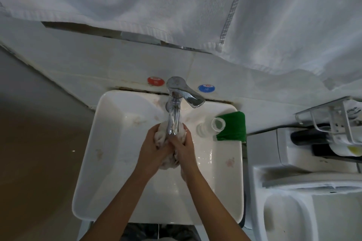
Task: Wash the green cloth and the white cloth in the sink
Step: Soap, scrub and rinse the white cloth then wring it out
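Both my hands squeeze the wet white cloth (pixel 160 137) over the white sink (pixel 109 143), right under the chrome tap spout (pixel 173 121). My left hand (pixel 151 147) grips the cloth's left side. My right hand (pixel 183 147) grips its right side, and more cloth bulges out below the hands. The green cloth (pixel 234 127) lies folded on the sink's back right corner, untouched.
A clear empty bottle (pixel 211 127) lies on its side against the green cloth. Red and blue round markers sit on the wall behind the tap lever (pixel 188 94). White towels hang overhead. A wire rack (pixel 333 121) and a toilet tank stand to the right.
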